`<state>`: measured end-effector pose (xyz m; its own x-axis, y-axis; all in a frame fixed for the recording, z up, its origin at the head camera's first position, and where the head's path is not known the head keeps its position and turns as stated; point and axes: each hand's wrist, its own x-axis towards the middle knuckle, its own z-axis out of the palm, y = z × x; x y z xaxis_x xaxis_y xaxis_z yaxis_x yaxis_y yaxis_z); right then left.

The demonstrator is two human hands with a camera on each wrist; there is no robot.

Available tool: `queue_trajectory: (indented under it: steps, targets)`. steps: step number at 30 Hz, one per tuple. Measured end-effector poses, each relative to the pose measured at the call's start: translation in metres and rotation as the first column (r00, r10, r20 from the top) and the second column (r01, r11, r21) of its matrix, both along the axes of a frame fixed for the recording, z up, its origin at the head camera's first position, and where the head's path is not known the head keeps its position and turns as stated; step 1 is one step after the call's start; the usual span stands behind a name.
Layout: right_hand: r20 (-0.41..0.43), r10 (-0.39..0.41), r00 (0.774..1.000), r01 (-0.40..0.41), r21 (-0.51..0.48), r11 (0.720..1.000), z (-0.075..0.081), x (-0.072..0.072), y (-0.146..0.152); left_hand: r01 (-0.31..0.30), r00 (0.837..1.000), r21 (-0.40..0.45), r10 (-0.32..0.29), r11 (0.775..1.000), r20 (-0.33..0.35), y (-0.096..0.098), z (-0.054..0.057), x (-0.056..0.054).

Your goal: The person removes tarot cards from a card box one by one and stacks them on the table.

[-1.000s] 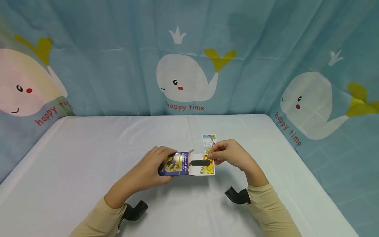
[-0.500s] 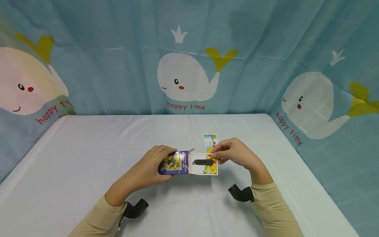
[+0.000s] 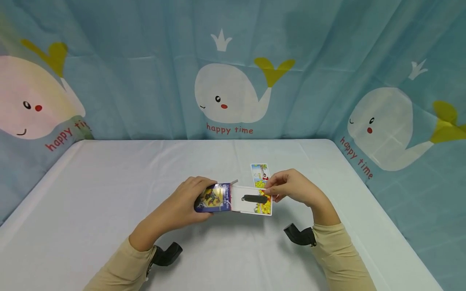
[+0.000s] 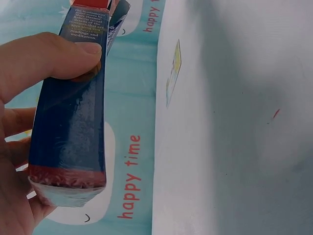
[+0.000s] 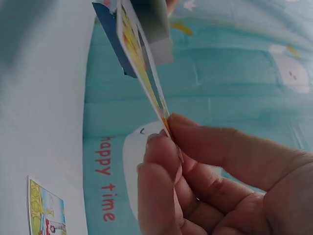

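My left hand grips a blue tarot card box, thumb along its narrow side in the left wrist view. The box is held above the table, its opened end facing right. Out of that end sticks a picture card with a dark elongated shape and yellow and red printing. My right hand pinches the card's outer upper corner between thumb and fingers. In the right wrist view the card appears nearly edge-on. Whether it is one card or more, I cannot tell. The card's inner end is hidden in the box.
Another picture card lies face up on the white-covered table, just behind my right hand. A blue curtain with printed whales hangs behind and beside the table. Black wrist cameras are strapped to both forearms.
My right hand has moved a little to the right, drawing the pinched card farther out of the box. The left hand holds the box almost in place, now slightly tilted.
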<state>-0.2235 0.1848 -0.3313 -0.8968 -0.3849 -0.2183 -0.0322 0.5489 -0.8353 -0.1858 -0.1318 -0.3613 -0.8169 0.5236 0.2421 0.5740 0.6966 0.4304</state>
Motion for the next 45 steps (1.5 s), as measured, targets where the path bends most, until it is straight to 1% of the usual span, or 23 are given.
queue_trajectory:
  steps: [7,10,19,24,27,30,38,41,45]
  targets:
    - [0.054,0.064,0.996,-0.063,-0.020,0.998,0.000,0.000,0.002,-0.005,1.000,-0.001,0.005,1.000,-0.010,-0.002,0.001,-0.001]
    - [0.067,0.076,0.995,-0.074,-0.020,0.997,-0.001,0.000,0.004,-0.003,1.000,0.003,0.003,1.000,-0.014,-0.003,0.002,-0.001]
    - [0.069,0.126,0.990,-0.126,-0.004,0.992,0.000,-0.002,0.010,-0.009,1.000,0.010,0.009,1.000,-0.004,-0.004,0.004,-0.001]
    - [0.068,0.121,0.990,-0.120,-0.013,0.993,0.005,-0.001,0.016,-0.016,1.000,0.013,0.016,1.000,-0.013,-0.006,0.005,-0.002]
    - [0.055,0.094,0.994,-0.092,-0.029,0.995,0.008,-0.001,0.020,-0.024,0.999,0.017,0.024,1.000,-0.023,-0.008,0.006,-0.002]
    - [0.047,0.048,0.998,-0.046,-0.031,0.998,0.010,-0.001,0.024,-0.023,0.999,0.022,0.023,0.999,-0.026,-0.009,0.005,-0.004]
    - [0.054,-0.060,0.997,0.062,-0.043,0.997,0.008,-0.006,0.031,-0.029,0.999,0.021,0.029,0.999,-0.025,-0.012,0.006,-0.004]
    - [0.060,-0.124,0.990,0.129,-0.075,0.989,0.005,-0.009,0.032,-0.031,0.999,0.017,0.031,0.999,-0.019,-0.011,0.005,-0.005]
    - [0.095,-0.233,0.968,0.246,-0.154,0.957,0.000,-0.013,0.032,-0.029,0.999,0.016,0.029,0.999,-0.015,-0.011,0.005,-0.005]
